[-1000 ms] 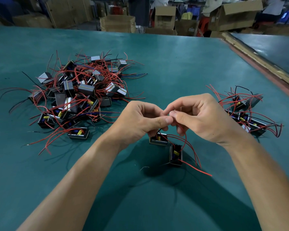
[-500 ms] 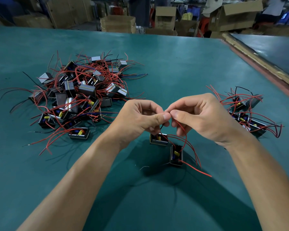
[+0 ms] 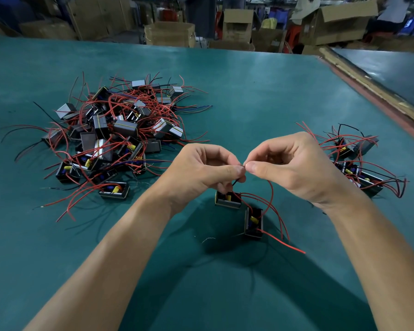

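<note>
Two small black boxed modules lie on the green table below my hands: one (image 3: 228,199) under my left hand, the other (image 3: 253,222) just right of it. Red wires (image 3: 271,199) rise from them to my fingers. My left hand (image 3: 201,170) pinches a black wire end between thumb and forefinger. My right hand (image 3: 294,163) pinches a red wire end the same way. The two pinches meet tip to tip above the modules.
A large tangled pile of modules with red and black wires (image 3: 115,134) covers the table's left middle. A smaller group (image 3: 359,163) lies at the right, behind my right wrist. A wooden strip (image 3: 368,89) marks the table's right edge. Cardboard boxes (image 3: 170,33) stand beyond the far edge.
My hands have drawn slightly apart, so the thumbs now meet only at their tips. The two modules on the table have not moved.
</note>
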{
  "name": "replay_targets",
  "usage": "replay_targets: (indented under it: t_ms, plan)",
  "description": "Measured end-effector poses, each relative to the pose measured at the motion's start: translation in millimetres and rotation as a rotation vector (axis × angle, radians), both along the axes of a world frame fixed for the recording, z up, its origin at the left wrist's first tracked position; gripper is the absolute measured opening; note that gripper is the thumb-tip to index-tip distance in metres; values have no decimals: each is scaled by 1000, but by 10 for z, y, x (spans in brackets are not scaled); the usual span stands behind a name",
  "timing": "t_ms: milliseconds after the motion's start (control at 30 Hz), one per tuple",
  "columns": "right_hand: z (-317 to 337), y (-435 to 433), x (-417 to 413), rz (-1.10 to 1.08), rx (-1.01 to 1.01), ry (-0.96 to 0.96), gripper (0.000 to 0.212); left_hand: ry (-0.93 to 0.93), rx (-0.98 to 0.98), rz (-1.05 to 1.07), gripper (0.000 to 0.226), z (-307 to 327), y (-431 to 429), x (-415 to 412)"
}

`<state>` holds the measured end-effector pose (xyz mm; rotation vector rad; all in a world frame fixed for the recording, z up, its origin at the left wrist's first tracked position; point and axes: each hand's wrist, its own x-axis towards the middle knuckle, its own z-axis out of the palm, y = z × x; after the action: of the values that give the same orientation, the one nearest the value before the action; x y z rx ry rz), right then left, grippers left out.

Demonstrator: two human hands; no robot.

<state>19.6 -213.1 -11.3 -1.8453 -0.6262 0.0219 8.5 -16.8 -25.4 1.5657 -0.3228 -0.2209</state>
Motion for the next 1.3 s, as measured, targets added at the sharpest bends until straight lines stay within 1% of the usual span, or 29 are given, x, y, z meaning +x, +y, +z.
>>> replay_targets:
  t_ms: [167,300,500,733,833,900,1033,1200,1300]
  plan:
    - [-11,11,-2,47,-9,18,9,-9,0,4,14,-11,-14,-1]
    - [-24,7,-1,42,-25,26,16,-17,-3,27,13,-25,-26,6]
    - [-22,2,0,21,-15,77,9,-14,-53,75,11,-38,-26,11]
    - [-3,30,-11,5,1,75,4,0,-67,65,15,-20,-39,-3]
    - [-6,32,-4,-4,11,66,11,-1,-67,70,14,-14,-38,-4]
    - [-9,28,-1,-10,19,66,16,-3,-59,70,14,-3,-38,-9]
    - [-37,57,2,-19,34,75,19,-6,-37,67,14,10,-47,-21]
    - [-57,95,6,-55,6,-5,15,-48,29,64,14,-8,-76,-48]
    - [-46,110,4,-73,-1,-61,12,-77,99,54,4,-22,-119,-72]
